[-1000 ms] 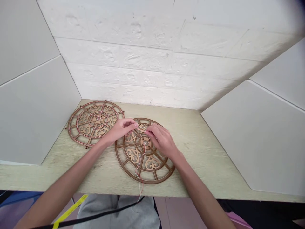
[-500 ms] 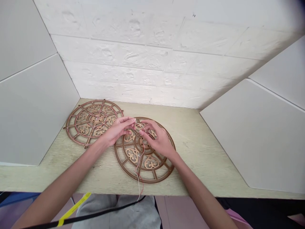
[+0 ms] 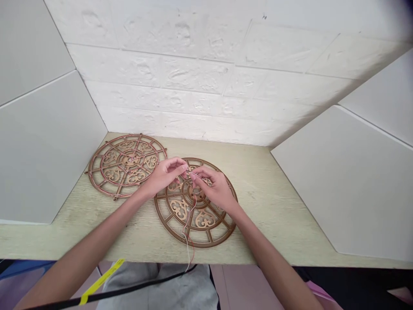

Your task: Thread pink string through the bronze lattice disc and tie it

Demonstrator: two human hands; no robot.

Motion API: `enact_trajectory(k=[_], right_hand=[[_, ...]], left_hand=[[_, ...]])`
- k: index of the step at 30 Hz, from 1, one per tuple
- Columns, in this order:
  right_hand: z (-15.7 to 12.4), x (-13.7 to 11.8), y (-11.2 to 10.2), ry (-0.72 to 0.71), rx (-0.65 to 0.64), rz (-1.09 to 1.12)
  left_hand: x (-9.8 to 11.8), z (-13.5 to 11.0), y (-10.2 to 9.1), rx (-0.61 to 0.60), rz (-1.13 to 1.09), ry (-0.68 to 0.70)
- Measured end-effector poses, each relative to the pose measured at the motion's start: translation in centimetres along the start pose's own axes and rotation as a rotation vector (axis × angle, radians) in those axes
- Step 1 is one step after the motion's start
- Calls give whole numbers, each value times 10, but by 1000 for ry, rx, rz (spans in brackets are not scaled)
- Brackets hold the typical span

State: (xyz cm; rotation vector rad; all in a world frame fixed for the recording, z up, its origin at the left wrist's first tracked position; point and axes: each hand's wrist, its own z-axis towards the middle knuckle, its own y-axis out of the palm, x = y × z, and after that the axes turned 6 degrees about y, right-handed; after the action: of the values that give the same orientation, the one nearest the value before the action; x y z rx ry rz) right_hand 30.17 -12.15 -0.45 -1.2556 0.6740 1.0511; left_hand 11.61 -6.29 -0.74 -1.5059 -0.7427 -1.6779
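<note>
My left hand [image 3: 163,175] and my right hand [image 3: 215,193] meet over the middle of the near wooden wheel [image 3: 176,211]. It is round and flat, with curly cut-out shapes and spokes. It lies flat on the counter [image 3: 274,202], close to the front edge. I think that is why neither hand has to hold it.

The thread [image 3: 191,213] is thin, partly red and partly pale. The fingers [image 3: 181,167] of my left hand are pressed together, pinching the thread just above the wheel. The fingers [image 3: 196,176] of my right hand pinch it too, right beside the left ones. The two pinches nearly touch. I think holding it so close keeps the short bit between them tight and easy to steer. The other fingers on my right hand curl loosely over the wheel's middle ring.

From my fingers the thread runs down across the wheel's middle, over its near rim, and past the counter's edge. There it hangs loose above my grey lap [image 3: 167,290].

A second wheel [image 3: 124,163] lies flat to the left, near the corner of the walls. It is just beside the first one, and I cannot tell if they touch. It seems to have red thread running along its rings and spokes.
</note>
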Motion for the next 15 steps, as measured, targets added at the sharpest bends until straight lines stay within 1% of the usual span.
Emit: enact_trajectory(k=[6,9,11,15], right_hand=[[0,0,-1,36,26,5],[0,0,-2,47,40,-4],[0,0,-3,33,59,-27],[0,-1,-4,-11,71,-84]], left_hand=[[4,0,-3,12,412,225],[5,0,-5,-17,571,321],[6,-1,-6,-33,620,333],[7,-2,-6,-42,664,291]])
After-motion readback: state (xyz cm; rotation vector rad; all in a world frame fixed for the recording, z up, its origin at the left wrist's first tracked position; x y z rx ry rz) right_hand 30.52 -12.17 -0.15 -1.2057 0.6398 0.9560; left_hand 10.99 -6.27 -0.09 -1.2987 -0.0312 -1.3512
